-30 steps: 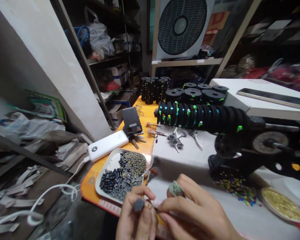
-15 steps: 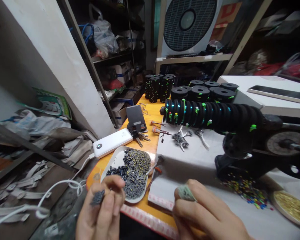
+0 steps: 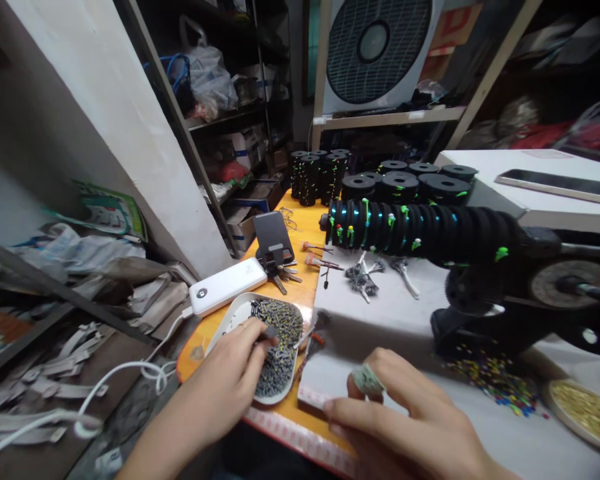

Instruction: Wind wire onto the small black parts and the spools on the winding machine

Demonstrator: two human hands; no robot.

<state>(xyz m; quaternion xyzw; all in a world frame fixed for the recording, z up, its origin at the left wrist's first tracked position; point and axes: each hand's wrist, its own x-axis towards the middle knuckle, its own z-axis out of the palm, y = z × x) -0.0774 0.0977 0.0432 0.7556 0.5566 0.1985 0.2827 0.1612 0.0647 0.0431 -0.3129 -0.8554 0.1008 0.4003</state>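
Observation:
My left hand (image 3: 235,363) reaches over a white tray (image 3: 225,321) of small grey, black and yellow-marked cylindrical pieces (image 3: 279,360). Its thumb and fingers are drawn together at the pieces, and a dark grey wrap shows at one fingertip. What they grip, if anything, is too small to make out. Above the front edge of the pale work surface is my right hand (image 3: 400,413), fingers bent but apart, with nothing visible in them. Greenish tape (image 3: 367,381) wraps one of its fingers. Beyond it, a black ribbed roller (image 3: 420,228) with green ties and beads sits on a machine.
A white power bank (image 3: 229,287), phone stand (image 3: 273,237) and keys (image 3: 283,280) lie behind the tray. Black rollers (image 3: 400,187) stand at the back. Colourful beads (image 3: 500,380) and a dish of gold pieces (image 3: 585,410) are at right. Wire bundles (image 3: 364,275) lie below the roller.
My left hand has moved forward and right from in front of the tray to over its pieces, turning palm down. My right hand's fingers have spread apart.

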